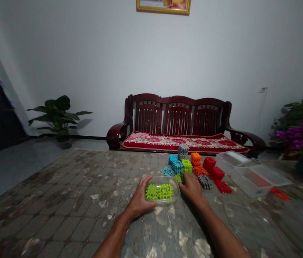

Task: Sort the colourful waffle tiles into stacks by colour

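My left hand (141,196) is wrapped around the left end of a small clear plastic container (176,195). Inside it lie lime-green interlocking blocks (159,191) with notched edges. Just past the container's right side, my right hand (191,186) has its fingers closed on a green interlocking block (179,178) low at the table; the hand hides part of it. Beyond that hand stands a stack of lime-green blocks (186,166), with blue blocks (177,166) to its left and orange blocks (195,159) to its right.
Grey blocks (183,152) stand at the back, and more grey blocks (204,182) lie right of my right hand. Red blocks (217,173) sit farther right, beside a clear plastic box (260,177). A patterned cloth (86,200) covers the table. Behind it is a wooden bench (178,118).
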